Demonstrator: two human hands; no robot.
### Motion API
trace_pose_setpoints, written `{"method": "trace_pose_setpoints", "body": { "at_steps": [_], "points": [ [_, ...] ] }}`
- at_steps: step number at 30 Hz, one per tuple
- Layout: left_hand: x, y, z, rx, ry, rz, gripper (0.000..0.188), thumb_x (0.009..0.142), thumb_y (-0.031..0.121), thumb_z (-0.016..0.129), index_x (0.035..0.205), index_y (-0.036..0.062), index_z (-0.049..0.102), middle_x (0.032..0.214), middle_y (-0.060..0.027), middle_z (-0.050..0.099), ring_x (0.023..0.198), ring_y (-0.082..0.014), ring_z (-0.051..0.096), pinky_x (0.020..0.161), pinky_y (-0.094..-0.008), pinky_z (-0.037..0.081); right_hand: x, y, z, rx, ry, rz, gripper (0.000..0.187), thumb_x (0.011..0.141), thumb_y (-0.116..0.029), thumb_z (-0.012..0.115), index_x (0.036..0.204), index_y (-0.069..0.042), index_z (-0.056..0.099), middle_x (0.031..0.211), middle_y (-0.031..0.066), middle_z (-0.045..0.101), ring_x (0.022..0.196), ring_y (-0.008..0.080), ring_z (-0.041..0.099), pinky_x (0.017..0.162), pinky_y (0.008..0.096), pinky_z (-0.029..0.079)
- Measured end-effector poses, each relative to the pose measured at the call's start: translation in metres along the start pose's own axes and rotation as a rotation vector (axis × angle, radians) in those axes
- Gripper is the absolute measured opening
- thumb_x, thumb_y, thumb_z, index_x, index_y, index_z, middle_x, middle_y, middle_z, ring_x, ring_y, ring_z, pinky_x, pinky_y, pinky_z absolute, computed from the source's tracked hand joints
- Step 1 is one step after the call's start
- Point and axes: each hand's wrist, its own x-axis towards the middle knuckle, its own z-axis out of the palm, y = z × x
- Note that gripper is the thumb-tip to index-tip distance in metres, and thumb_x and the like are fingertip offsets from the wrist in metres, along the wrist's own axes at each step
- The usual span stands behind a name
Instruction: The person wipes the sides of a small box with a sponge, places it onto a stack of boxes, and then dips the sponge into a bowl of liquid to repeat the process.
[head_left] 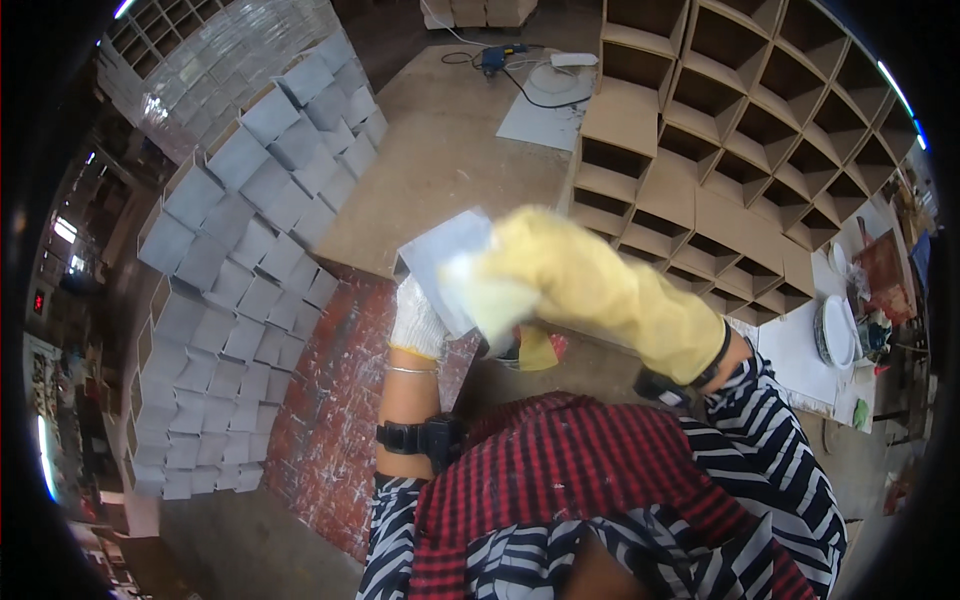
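My left hand (417, 318), in a white knitted glove, holds a grey-white box (440, 260) from its near left side, in front of my body. A long yellow rubber glove covers my right hand (505, 255), which lies across the box's right side and is smeared by motion. Under its fingers is a pale, soft-looking piece (495, 300), like a cloth or sponge, against the box face. Blur hides the fingertips and the piece's exact kind. Below the box, a small container with yellow and red parts (538, 348) is partly covered by my hands.
Grey-white boxes (235, 255) stand stacked in a wall on the left. Brown open boxes (700, 150) are stacked on the right. A brown board (420, 150) bears a blue power tool (493, 60) with a cable. A paint-marked red surface (330, 410) lies left; a white basin (837, 330) stands right.
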Motion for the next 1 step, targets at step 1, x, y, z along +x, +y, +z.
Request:
{"method": "trace_pose_setpoints", "body": {
  "at_steps": [1],
  "points": [
    [0.0004,0.0011,0.0019,0.000,-0.010,0.006,0.050,0.092,0.040,0.067,0.131,0.0112,0.056,0.127,-0.0191,0.063,0.114,-0.0337,0.062,0.097,-0.0423,0.051,0.0132,0.0101,-0.0023,-0.105,0.179,-0.054,0.048,0.070,-0.007,0.070,0.117,-0.016,0.067,0.083,0.0114,0.063,0.082,0.0348,0.064,0.070,0.0452,0.050]
  ]
}}
